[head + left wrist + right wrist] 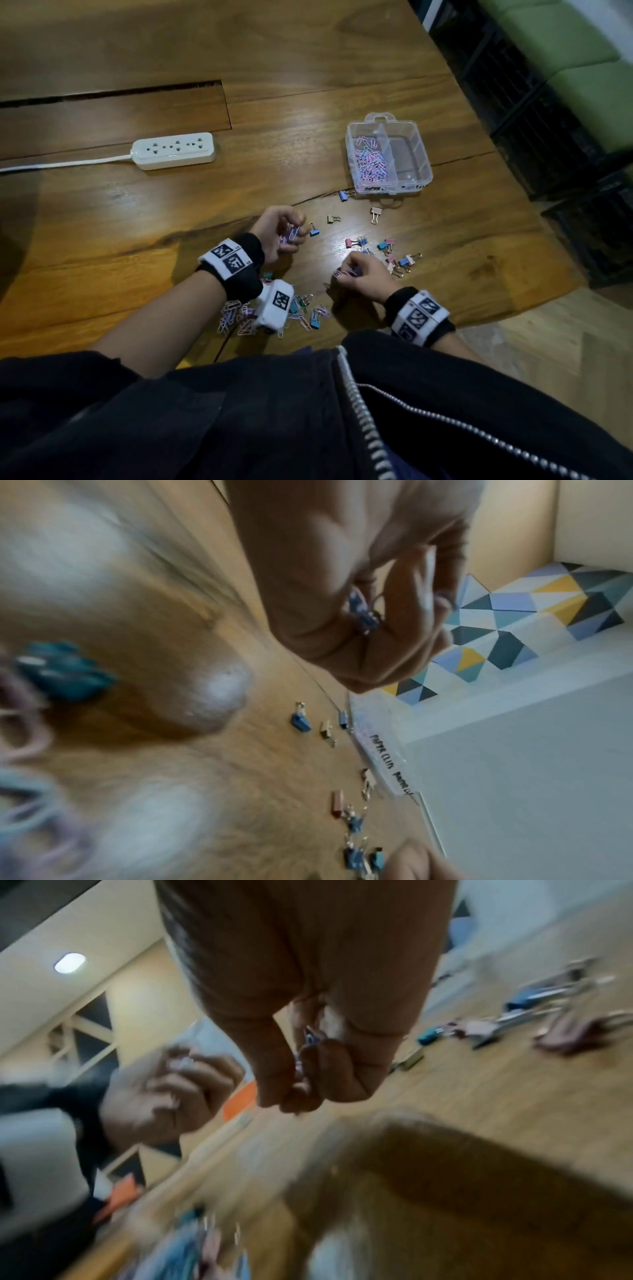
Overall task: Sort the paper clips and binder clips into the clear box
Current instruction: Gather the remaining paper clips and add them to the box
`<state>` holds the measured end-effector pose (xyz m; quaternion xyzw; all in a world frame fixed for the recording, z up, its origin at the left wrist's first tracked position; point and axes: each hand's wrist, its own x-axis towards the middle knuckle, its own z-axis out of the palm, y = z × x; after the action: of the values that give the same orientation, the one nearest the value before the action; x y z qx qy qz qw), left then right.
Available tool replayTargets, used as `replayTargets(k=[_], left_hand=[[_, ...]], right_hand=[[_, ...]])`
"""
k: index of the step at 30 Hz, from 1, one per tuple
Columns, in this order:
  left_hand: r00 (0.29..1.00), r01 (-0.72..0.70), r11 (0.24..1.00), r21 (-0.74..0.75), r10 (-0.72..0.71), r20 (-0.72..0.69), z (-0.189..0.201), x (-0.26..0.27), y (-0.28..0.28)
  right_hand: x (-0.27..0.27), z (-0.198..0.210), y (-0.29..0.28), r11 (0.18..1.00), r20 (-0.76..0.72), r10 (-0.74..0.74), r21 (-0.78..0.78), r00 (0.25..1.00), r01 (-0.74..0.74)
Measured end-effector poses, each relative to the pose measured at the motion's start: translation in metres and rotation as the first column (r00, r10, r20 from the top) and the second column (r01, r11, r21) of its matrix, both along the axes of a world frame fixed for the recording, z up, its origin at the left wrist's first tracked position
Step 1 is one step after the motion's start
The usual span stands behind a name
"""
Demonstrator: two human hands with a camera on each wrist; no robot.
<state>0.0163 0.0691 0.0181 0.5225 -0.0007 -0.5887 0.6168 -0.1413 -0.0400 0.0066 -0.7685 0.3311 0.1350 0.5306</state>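
The clear box [411,164] stands at the far right of the wooden table; its left compartment is full of pastel paper clips [370,164], its right one looks bare. My left hand [284,229] is raised above the table, fingers curled round a bunch of paper clips [290,233]. My right hand [363,274] sits low near the table, pinching several paper clips [346,273]. Loose binder clips [387,250] lie between my hands and the box. A mixed pile of paper clips and binder clips [305,311] lies under my left wrist.
A white power strip [174,150] with its cord lies at the far left. A slot [113,92] is cut into the table behind it. The table's edge [534,294] runs close on the right, with dark crates [548,120] beyond it.
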Motion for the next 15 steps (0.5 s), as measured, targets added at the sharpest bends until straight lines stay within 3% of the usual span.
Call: replayTargets(k=[2, 4, 10, 15], left_hand=[[1.000, 0.004, 0.999, 0.051, -0.004, 0.000, 0.005, 0.002, -0.021], [1.000, 0.006, 0.993, 0.114, -0.005, -0.010, 0.010, 0.003, -0.047], [0.962, -0.192, 0.977, 0.097, 0.207, -0.176, 0.039, 0.006, -0.132], [0.963, -0.253, 0.966, 0.056, 0.257, -0.083, 0.056, 0.011, -0.179]], right_hand=[[-0.010, 0.009, -0.021, 0.978, 0.032, -0.095, 0.188, 0.995, 0.088], [-0.016, 0.017, -0.044, 0.959, 0.036, -0.107, 0.268, 0.994, 0.094], [-0.002, 0.036, -0.110, 0.940, 0.003, -0.188, 0.292, 0.982, 0.179], [0.031, 0.051, -0.150, 0.973, 0.063, -0.162, 0.177, 0.985, 0.148]])
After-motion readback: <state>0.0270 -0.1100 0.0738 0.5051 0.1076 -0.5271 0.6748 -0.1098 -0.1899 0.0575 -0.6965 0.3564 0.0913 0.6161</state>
